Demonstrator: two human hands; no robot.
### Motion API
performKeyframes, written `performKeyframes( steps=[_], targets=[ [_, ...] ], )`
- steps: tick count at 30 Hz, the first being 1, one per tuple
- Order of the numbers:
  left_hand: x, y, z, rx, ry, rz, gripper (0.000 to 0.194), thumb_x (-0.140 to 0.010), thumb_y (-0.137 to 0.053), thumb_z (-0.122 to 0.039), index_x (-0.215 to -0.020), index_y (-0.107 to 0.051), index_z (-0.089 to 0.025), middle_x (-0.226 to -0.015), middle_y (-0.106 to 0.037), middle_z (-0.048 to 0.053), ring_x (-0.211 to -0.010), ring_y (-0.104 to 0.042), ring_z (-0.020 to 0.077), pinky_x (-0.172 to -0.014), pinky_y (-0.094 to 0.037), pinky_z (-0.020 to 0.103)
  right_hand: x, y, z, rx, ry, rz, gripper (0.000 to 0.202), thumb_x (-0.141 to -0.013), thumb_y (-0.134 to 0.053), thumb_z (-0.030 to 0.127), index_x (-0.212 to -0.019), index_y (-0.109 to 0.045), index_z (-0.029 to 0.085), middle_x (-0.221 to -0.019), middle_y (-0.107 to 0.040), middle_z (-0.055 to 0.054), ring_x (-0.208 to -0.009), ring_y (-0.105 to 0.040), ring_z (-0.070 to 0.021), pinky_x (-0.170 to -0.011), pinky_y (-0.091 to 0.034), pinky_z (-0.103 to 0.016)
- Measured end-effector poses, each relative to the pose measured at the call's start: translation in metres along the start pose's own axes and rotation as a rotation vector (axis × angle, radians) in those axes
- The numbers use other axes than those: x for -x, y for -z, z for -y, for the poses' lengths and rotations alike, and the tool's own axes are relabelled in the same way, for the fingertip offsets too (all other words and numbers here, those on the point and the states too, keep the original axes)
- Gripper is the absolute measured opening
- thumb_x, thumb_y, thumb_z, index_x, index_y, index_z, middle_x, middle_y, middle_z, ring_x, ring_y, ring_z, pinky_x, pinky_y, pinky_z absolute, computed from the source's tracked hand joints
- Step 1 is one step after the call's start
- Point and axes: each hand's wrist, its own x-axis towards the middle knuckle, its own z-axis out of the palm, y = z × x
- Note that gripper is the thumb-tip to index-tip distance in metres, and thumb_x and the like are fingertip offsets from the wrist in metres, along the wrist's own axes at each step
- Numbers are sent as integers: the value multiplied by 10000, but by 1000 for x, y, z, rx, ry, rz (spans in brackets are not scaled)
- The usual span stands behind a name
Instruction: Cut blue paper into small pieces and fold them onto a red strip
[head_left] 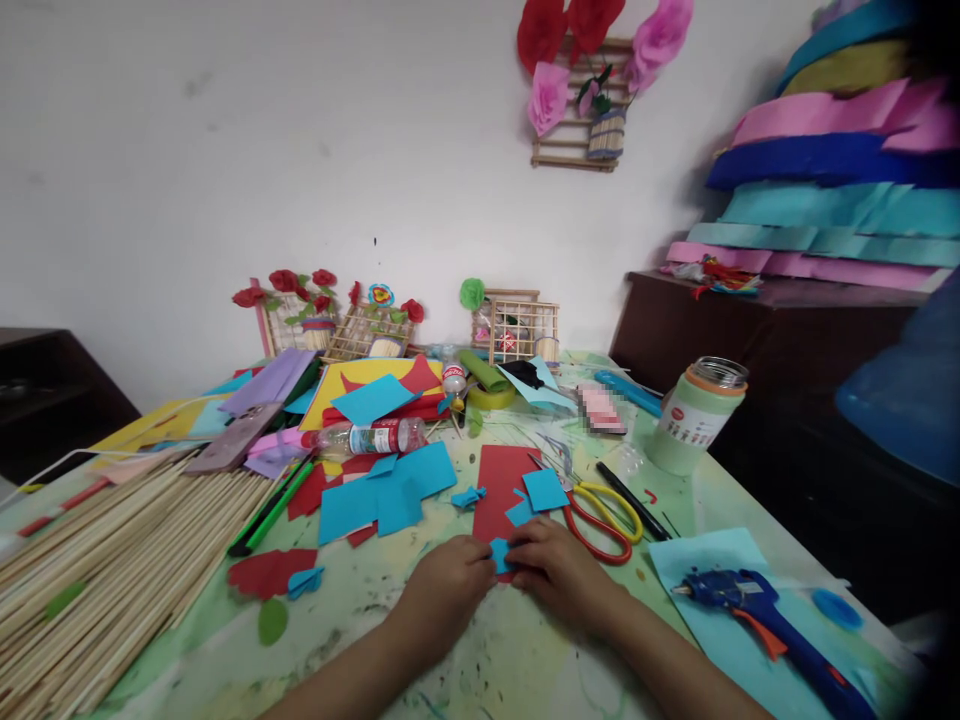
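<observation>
A small folded piece of blue paper (500,554) is pinched between my two hands, above the lower end of a red paper sheet (501,470). My left hand (452,583) grips its left edge with the fingers pressed together. On the right side, my right hand (559,570) holds it with bent fingers. Just beyond the hands lie a blue paper square (545,489) and another blue piece (519,513). Scissors with red and yellow handles (600,520) rest to the right of them. A small folded blue shape (469,497) lies beyond my left hand.
Wooden sticks (127,560) cover the left side, beside a green marker (270,508). A plastic bottle (375,437) lies behind blue sheets (397,500). At the right stand a green jar (690,425) and, nearer, a blue glue gun (780,620) on light-blue paper.
</observation>
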Motion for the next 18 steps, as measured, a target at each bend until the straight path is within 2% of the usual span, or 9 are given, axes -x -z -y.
performKeyframes(
  steps=[4, 7, 11, 18],
  targets=[
    [-3, -5, -2, -138, -31, 48, 189, -883, -425, -162, -813, -600, -179, -774, -630, 51, -746, -587, 183, -637, -484, 273, 0, -4, 1, -8, -20, -24, 137, -828, -610, 255, -936, -694, 250, -995, -660, -18, -925, -539, -179, -825, -382, -284],
    [0, -10, -1, -165, 6, 21, 200, -887, -393, -137, -873, -585, -188, -804, -638, 47, -732, -599, 168, -627, -487, 254, 0, -6, 4, -9, -29, -51, 156, -822, -618, 255, -962, -685, 242, -985, -658, -22, -915, -537, -176, -807, -389, -278],
    [2, -14, 1, -192, 7, 5, 186, -859, -410, -114, -835, -586, -168, -783, -650, 61, -699, -620, 193, -602, -503, 285, -1, -8, 6, -7, -24, -85, 134, -839, -603, 264, -937, -694, 249, -942, -665, -15, -902, -538, -171, -793, -382, -273],
    [5, -9, -6, -197, -15, 48, 136, -828, -479, -98, -861, -594, -163, -817, -661, 44, -704, -636, 205, -595, -533, 311, -4, -16, 0, -27, 2, -89, 85, -803, -646, 221, -838, -723, 225, -874, -675, -28, -852, -556, -171, -749, -389, -269]
  ],
)
